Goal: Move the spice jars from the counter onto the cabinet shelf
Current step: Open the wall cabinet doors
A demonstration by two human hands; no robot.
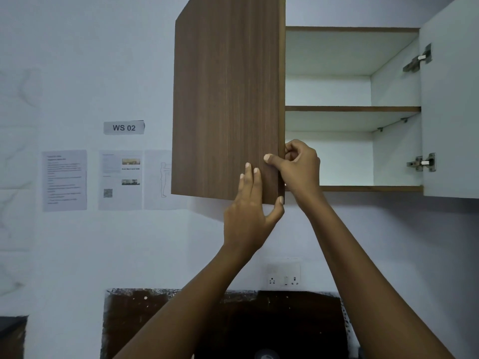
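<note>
No spice jars show anywhere in this view: none on the shelves, none in either grip, and the surface they should stand on lies below the picture. The cabinet (352, 29) is half open. Its middle shelf (352, 109) and bottom shelf (363, 188) are bare from their right ends as far as the left door (225, 99), which hides whatever lies behind it.

The right grip (298, 167) grasps the free edge of that door low down, thumb on the wood face and fingers curled round behind the edge. The left grip (246, 216) is released. Its fingers lie straight and flat against the door's face, and its thumb touches the lower right corner of the door. The right door (451, 99) stands swung wide, showing its white inside and two hinges (422, 163).

Judging by the bare shelves, the task is at its very start. The cabinet is being made ready, probably by swinging the left door open, though one picture cannot show which way it moves. No jar has been shelved where the view reaches, so every lift from the surface is yet to come.

On the wall (77, 60) to the left hang a label (124, 127) reading "WS 02" and some printed sheets (64, 180). Below the cabinet is a socket plate (283, 279) above a dark panel (181, 320).
</note>
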